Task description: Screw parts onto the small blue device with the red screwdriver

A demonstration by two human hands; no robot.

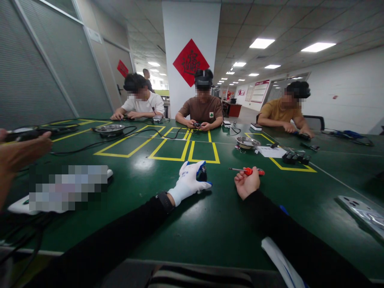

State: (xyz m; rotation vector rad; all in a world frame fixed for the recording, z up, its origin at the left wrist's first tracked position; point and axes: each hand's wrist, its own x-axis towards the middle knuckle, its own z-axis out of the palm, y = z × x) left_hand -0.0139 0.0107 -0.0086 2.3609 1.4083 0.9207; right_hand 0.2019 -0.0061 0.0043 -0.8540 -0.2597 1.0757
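Black fabric sleeves are extended over the green desk; a small upright black cylinder is gripped by the fingers of the white-gloved left hand, and leftward toward it a red-handled metal screwdriver, clasped by the bare right hand, is pointed.

We looked from one camera on the head, at the near edge of the green table, facing forward and down. Our left hand and right hand appeared close, low centre; our wide view reached beyond the seated people to a pillar and ceiling.
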